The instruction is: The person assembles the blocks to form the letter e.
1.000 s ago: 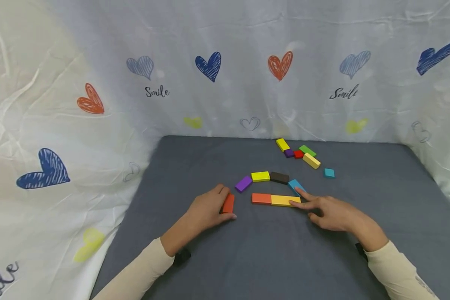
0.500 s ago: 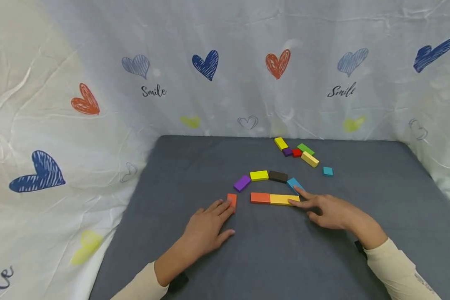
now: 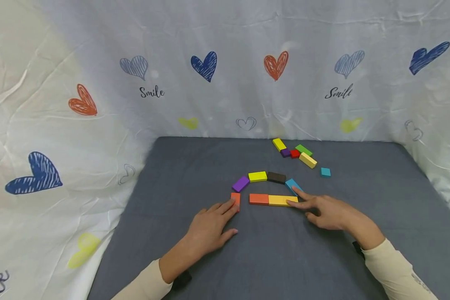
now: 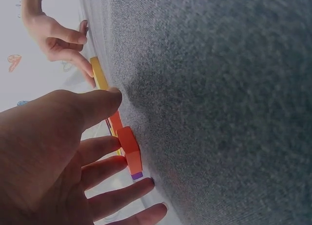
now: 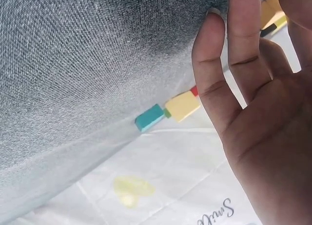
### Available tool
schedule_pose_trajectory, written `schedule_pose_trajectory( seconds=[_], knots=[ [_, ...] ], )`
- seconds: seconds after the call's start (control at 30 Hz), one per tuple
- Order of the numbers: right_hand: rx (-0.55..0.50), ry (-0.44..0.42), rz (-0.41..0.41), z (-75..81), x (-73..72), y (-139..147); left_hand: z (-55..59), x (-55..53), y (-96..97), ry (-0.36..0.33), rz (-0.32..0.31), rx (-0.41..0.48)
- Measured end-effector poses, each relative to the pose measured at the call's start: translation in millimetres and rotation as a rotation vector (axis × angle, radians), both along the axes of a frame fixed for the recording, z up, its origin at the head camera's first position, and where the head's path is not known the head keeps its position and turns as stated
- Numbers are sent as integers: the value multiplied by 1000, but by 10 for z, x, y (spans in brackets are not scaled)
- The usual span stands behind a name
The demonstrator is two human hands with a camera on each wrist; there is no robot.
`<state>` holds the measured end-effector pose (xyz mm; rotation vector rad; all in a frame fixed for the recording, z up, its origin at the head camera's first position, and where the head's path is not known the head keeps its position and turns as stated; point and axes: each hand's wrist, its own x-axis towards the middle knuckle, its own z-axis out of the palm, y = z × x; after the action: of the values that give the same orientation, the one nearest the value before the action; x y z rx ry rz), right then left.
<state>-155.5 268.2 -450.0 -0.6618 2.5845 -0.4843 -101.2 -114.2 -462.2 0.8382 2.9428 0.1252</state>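
In the head view, my left hand has its fingertips on an orange block, thumb apart from it. That block stands just below a purple block. The purple one begins an arc with a yellow block, a dark brown block and a blue block. Inside the arc, a red-orange block lies end to end with a golden-yellow block. Two spread fingers of my right hand touch the blue and golden-yellow blocks. The left wrist view shows the orange block beside my fingers.
Farther back on the grey cloth lie a yellow block, a small purple block, a red block, a green block and a cream block. A teal block sits apart. A white heart-printed sheet rises behind.
My left hand has let go its thumb-and-finger grip on the orange block and straightened its fingers. The block has slid right, closer to the arc. My right hand stays in place.
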Motion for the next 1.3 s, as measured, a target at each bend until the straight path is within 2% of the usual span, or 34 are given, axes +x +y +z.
schedule_pose_trajectory(
  seconds=[0.47,0.77,1.3],
  knots=[
    [-2,10,6,-9,10,-2,18,-19,13,-34,22,-2],
    [-5,0,-4,-8,3,4,-5,-27,-1,-1,2,10],
    [-2,6,5,-11,4,20,-21,-13,-3,3,7,-16]
  ],
)
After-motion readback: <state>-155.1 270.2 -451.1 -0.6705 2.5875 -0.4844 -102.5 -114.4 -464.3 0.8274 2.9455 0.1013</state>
